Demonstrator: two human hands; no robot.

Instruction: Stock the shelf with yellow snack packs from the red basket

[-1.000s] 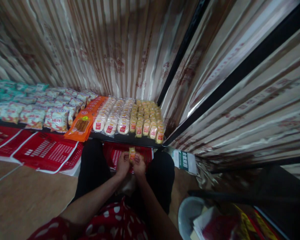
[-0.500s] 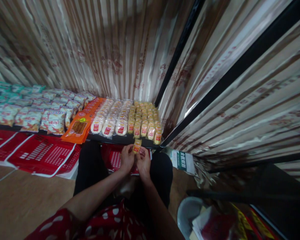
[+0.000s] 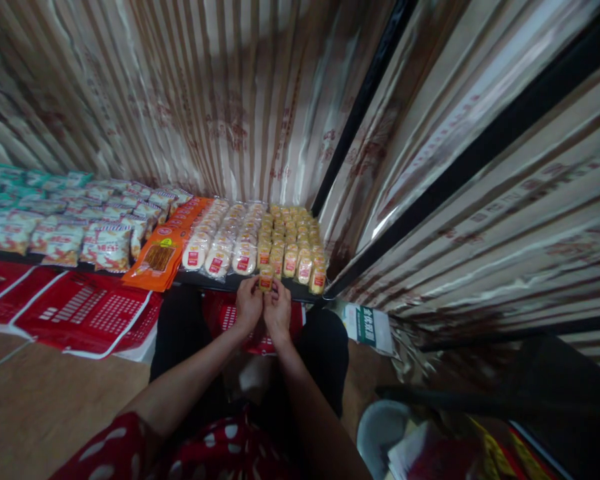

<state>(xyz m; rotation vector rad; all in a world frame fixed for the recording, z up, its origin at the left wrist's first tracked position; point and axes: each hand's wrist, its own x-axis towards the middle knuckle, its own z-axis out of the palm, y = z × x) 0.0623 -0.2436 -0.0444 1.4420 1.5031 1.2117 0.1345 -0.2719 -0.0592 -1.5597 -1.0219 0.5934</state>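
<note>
A small yellow snack packet [image 3: 266, 279] with a red label is pinched between my left hand [image 3: 248, 306] and my right hand [image 3: 279, 311]. Both hands are closed on it, side by side, at the front edge of a low dark shelf [image 3: 300, 289]. The packet touches the front of the rows of several like yellow packets [image 3: 291, 239] that lie on the shelf near its right end. Left of those lie rows of round white packets [image 3: 224, 237] with red labels.
Orange packets [image 3: 164, 248] and striped and teal snack bags [image 3: 65, 220] fill the shelf to the left. Red printed sheets [image 3: 87, 310] hang below it. A striped foil wall [image 3: 230, 100] stands behind and to the right. A grey bowl [image 3: 377, 427] and papers sit at lower right.
Both hands have moved up and forward with the yellow packet, from in front of my lap to the shelf's front edge by the yellow rows.
</note>
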